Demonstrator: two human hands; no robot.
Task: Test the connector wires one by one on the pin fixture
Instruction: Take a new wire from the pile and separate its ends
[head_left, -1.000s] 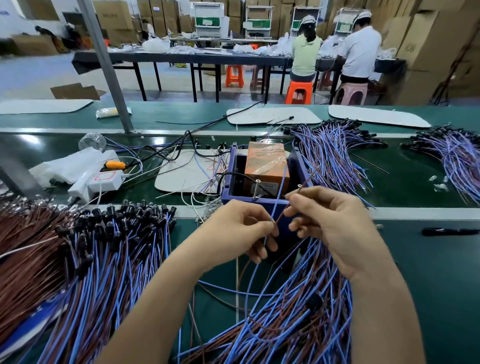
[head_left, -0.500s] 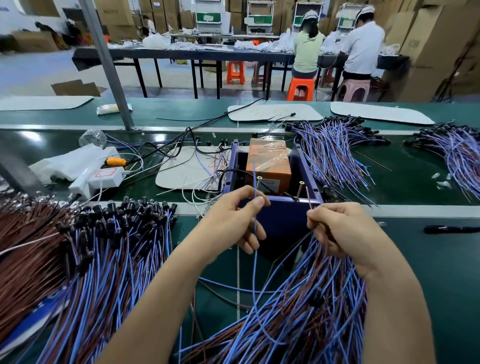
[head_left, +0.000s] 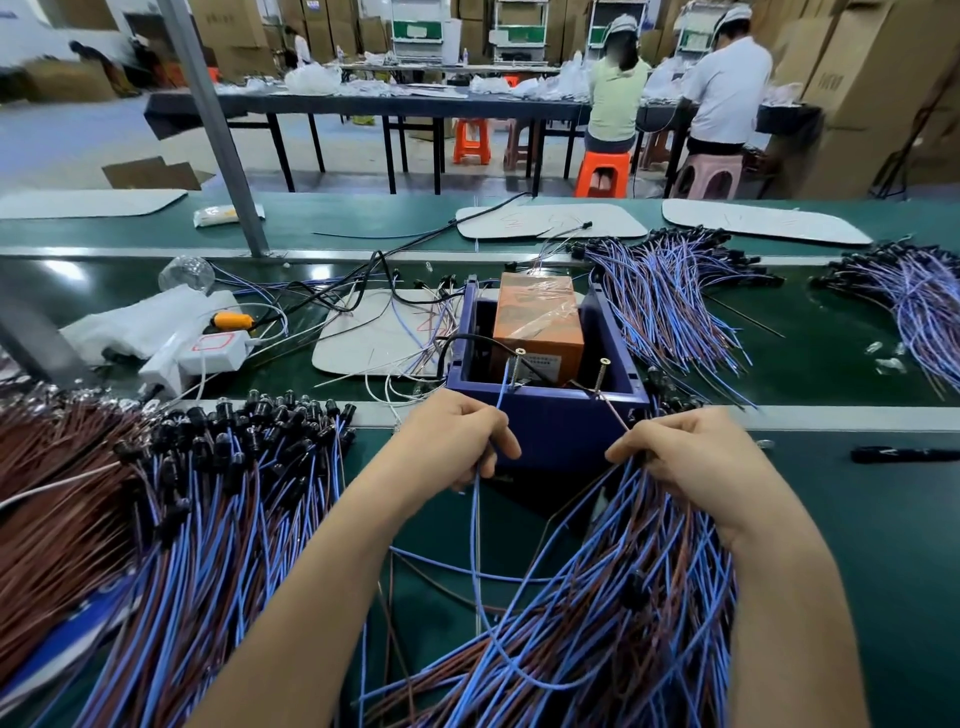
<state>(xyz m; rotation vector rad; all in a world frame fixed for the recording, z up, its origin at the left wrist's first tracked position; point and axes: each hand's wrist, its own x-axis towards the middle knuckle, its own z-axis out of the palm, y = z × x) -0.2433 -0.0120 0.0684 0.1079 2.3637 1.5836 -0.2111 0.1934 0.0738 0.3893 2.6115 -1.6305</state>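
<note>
Left hand (head_left: 457, 441) sits just near of the blue fixture box (head_left: 545, 421), fingers curled and pinching a blue wire (head_left: 474, 519). The wire runs up from the fingers to the left screw pin (head_left: 519, 359) on the box's near rim. Right hand (head_left: 691, 457) is at the box's near right corner, fingers curled and pinching a brown wire (head_left: 614, 414) that slants up to the right screw pin (head_left: 602, 366). Whether the tips actually touch the pins is too small to tell. A loose bundle of blue and brown wires (head_left: 597, 634) fans out below the right hand on the green table (head_left: 857, 561). An orange block (head_left: 537, 317) stands inside the box. Big wire pile with black connectors (head_left: 218, 467) lies at left, another pile (head_left: 665, 296) far right of the box. Black pen (head_left: 904, 454) lies at right.
</note>
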